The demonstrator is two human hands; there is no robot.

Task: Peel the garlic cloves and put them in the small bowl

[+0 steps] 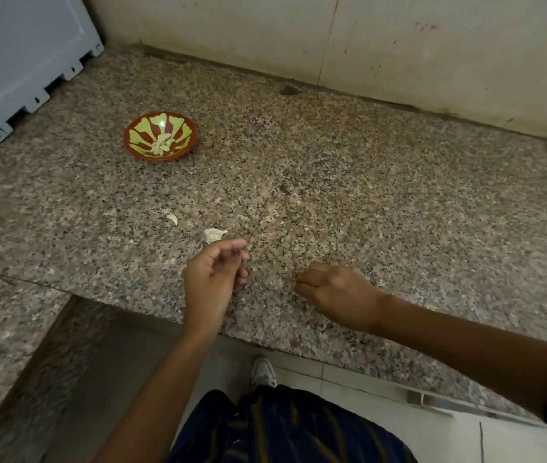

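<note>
**Garlic on granite: two pieces left, both hands empty-looking**

Crate (14,61), pale plastic, sits at far left against the wall; not part of the job.

Small bowl (161,136), red rim with green petal pattern, stands on the countertop (365,182) well apart from the hands. A heap of peeled cloves (162,144) lies in its bottom, so most of the task looks done.

Loose clove (173,218), small and curved, lies alone on the stone between bowl and hands. Pale and glossy; whether its skin is on cannot be told.

Garlic piece (214,234), papery and pointed at one end, lies just beyond the left hand's fingertips. Likely an unpeeled clove or a shed skin; too small to say which.

Left hand (213,274) hovers low, fingers loosely curled, thumb and forefinger close together; nothing visible between them.

Right hand (334,290) rests knuckles-up near the counter's front edge, fingers curled under. Whether they hold a scrap cannot be told.

Handling judgement: cloves are light, firm, a little slick once bare; skin is dry, brittle and tears. Best pinched across the fat middle with thumb and forefinger, then skin started at the pointed tip or root end. A clove may skid on polished stone.
</note>
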